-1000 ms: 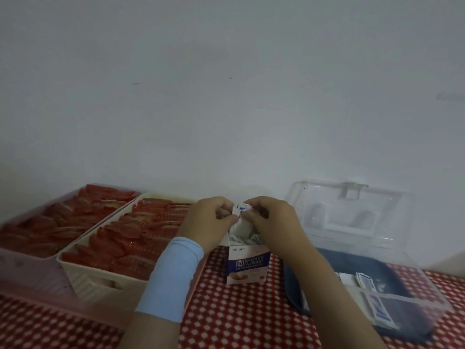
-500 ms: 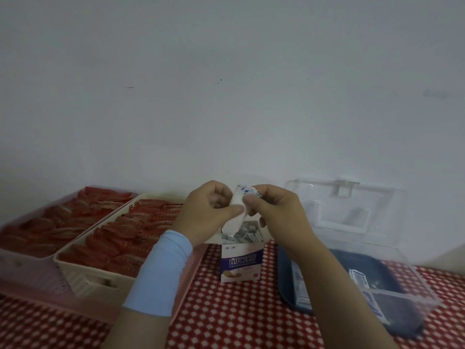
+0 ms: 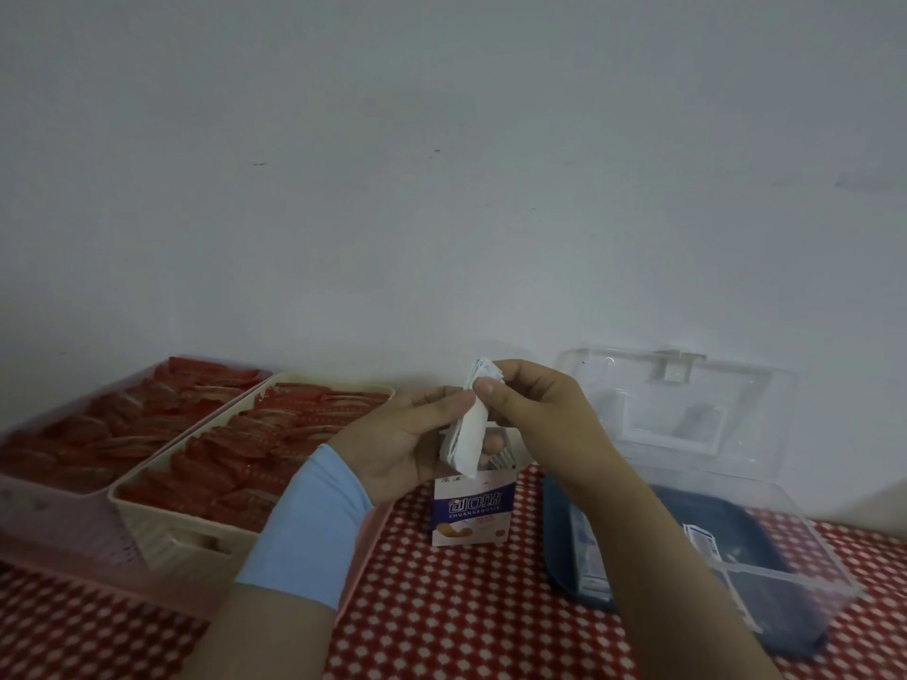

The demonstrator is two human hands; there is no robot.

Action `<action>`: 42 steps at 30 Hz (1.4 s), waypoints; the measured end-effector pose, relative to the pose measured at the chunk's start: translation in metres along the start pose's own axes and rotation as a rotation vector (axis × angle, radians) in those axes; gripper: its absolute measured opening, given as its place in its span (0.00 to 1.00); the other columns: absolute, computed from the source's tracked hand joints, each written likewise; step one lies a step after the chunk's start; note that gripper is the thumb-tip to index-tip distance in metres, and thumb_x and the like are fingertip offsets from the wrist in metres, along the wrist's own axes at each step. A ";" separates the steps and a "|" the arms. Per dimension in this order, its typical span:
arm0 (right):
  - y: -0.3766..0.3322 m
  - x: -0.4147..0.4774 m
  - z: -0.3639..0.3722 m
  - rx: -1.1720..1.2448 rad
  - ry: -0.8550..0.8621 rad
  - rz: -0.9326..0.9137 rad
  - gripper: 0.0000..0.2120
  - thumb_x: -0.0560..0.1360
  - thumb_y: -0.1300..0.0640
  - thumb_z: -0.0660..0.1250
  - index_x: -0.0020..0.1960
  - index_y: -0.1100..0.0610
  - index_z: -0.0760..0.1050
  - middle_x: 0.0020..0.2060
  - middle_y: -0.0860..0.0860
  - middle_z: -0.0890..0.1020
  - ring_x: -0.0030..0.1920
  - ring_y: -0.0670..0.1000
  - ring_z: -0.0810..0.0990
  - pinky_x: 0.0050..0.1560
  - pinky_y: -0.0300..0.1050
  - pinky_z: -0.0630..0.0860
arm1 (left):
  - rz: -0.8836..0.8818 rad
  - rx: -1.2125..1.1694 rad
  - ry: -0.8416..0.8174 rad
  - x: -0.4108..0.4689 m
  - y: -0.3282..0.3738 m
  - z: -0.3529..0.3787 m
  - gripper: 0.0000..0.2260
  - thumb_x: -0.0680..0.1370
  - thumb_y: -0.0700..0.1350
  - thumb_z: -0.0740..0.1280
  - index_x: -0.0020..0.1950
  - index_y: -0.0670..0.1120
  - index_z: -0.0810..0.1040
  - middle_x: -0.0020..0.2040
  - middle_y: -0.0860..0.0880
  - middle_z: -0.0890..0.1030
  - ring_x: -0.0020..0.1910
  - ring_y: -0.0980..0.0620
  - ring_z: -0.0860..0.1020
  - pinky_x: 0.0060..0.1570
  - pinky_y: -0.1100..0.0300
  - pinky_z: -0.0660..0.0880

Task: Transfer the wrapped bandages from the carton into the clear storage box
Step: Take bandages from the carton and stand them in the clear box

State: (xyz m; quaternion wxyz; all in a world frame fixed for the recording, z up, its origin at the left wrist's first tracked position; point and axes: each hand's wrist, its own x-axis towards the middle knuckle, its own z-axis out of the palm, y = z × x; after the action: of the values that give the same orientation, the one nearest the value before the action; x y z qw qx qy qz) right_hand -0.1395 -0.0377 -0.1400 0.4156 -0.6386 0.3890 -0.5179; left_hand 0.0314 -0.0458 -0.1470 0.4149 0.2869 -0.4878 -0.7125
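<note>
A small white and purple carton [image 3: 472, 512] stands open on the red checked tablecloth, with more wrapped bandages showing in its mouth. Above it both hands hold a stack of white wrapped bandages [image 3: 467, 436]. My left hand [image 3: 400, 446] cradles the stack from the left, thumb on its upper edge. My right hand [image 3: 532, 414] pinches the top of the stack. The clear storage box [image 3: 795, 581] sits to the right with its lid up, a dark blue floor and a few wrapped bandages [image 3: 702, 544] inside.
Two baskets stand at the left, a cream one [image 3: 186, 527] and a pink one [image 3: 44, 512], both filled with red packets. A plain white wall [image 3: 441, 188] rises right behind the table. A light blue band circles my left wrist.
The stack of bandages has come up out of the carton. Both hands have lifted with it, and my left hand has opened to hold it from the side.
</note>
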 end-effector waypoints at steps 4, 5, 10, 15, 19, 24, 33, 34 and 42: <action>-0.002 0.001 0.004 -0.051 0.040 -0.007 0.06 0.79 0.55 0.69 0.51 0.57 0.82 0.43 0.51 0.87 0.43 0.49 0.86 0.47 0.42 0.81 | 0.027 -0.038 0.016 0.000 -0.001 0.001 0.18 0.72 0.46 0.68 0.57 0.37 0.79 0.43 0.39 0.84 0.38 0.48 0.85 0.35 0.57 0.81; -0.002 0.001 0.005 -0.085 0.061 -0.010 0.06 0.78 0.54 0.69 0.52 0.55 0.82 0.45 0.50 0.87 0.44 0.48 0.86 0.48 0.43 0.81 | 0.031 -0.056 0.023 0.001 -0.001 0.001 0.20 0.72 0.46 0.67 0.59 0.35 0.78 0.43 0.39 0.84 0.38 0.48 0.85 0.35 0.57 0.81; -0.003 -0.003 0.007 -0.271 0.159 -0.137 0.09 0.74 0.44 0.72 0.48 0.46 0.76 0.61 0.41 0.78 0.54 0.44 0.82 0.52 0.44 0.80 | 0.067 -0.048 0.054 0.006 -0.001 0.000 0.24 0.75 0.49 0.69 0.65 0.36 0.77 0.56 0.38 0.82 0.49 0.44 0.83 0.41 0.52 0.82; -0.015 -0.012 0.007 -0.547 -0.122 -0.258 0.24 0.57 0.49 0.85 0.41 0.51 0.72 0.69 0.35 0.68 0.62 0.30 0.71 0.53 0.27 0.72 | 0.046 -0.140 0.042 0.006 -0.002 -0.003 0.21 0.74 0.50 0.71 0.62 0.39 0.79 0.53 0.41 0.82 0.50 0.44 0.84 0.45 0.51 0.81; -0.005 -0.008 0.013 -0.530 -0.065 -0.341 0.22 0.61 0.56 0.84 0.39 0.57 0.71 0.61 0.41 0.75 0.51 0.43 0.79 0.44 0.41 0.82 | 0.063 -0.087 -0.004 0.005 -0.004 -0.001 0.15 0.75 0.48 0.68 0.55 0.39 0.82 0.51 0.42 0.83 0.46 0.47 0.84 0.42 0.55 0.82; -0.006 -0.008 0.008 -0.531 -0.055 -0.304 0.26 0.59 0.50 0.85 0.42 0.57 0.70 0.61 0.40 0.76 0.58 0.40 0.77 0.49 0.40 0.81 | 0.082 -0.040 -0.052 0.003 -0.003 0.001 0.16 0.76 0.47 0.69 0.59 0.38 0.77 0.51 0.43 0.83 0.45 0.47 0.82 0.44 0.55 0.81; -0.023 -0.021 -0.017 -0.204 -0.114 -0.069 0.13 0.73 0.47 0.72 0.51 0.52 0.73 0.51 0.53 0.82 0.48 0.47 0.81 0.52 0.47 0.79 | 0.055 0.011 -0.133 -0.001 -0.006 0.013 0.22 0.78 0.44 0.66 0.66 0.30 0.71 0.53 0.38 0.81 0.46 0.45 0.83 0.45 0.53 0.83; -0.027 -0.020 -0.024 -0.159 -0.076 -0.062 0.10 0.77 0.52 0.69 0.55 0.53 0.74 0.50 0.55 0.82 0.45 0.48 0.81 0.53 0.49 0.77 | 0.053 0.035 -0.142 -0.002 -0.005 0.018 0.22 0.78 0.43 0.65 0.66 0.30 0.71 0.52 0.39 0.83 0.44 0.45 0.84 0.44 0.54 0.83; -0.070 -0.035 -0.080 -0.412 -0.248 0.089 0.05 0.79 0.61 0.68 0.48 0.57 0.83 0.42 0.53 0.85 0.44 0.49 0.81 0.54 0.51 0.79 | 0.040 0.082 -0.232 -0.010 -0.009 0.059 0.14 0.78 0.43 0.67 0.60 0.36 0.75 0.51 0.44 0.85 0.41 0.46 0.84 0.42 0.55 0.83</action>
State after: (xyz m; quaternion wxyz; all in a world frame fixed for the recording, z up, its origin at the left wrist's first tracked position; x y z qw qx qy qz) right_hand -0.2191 0.0088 -0.0773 0.3436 -0.7507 0.4603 -0.3263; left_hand -0.0142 -0.0083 -0.1345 0.3578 0.2092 -0.5668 -0.7120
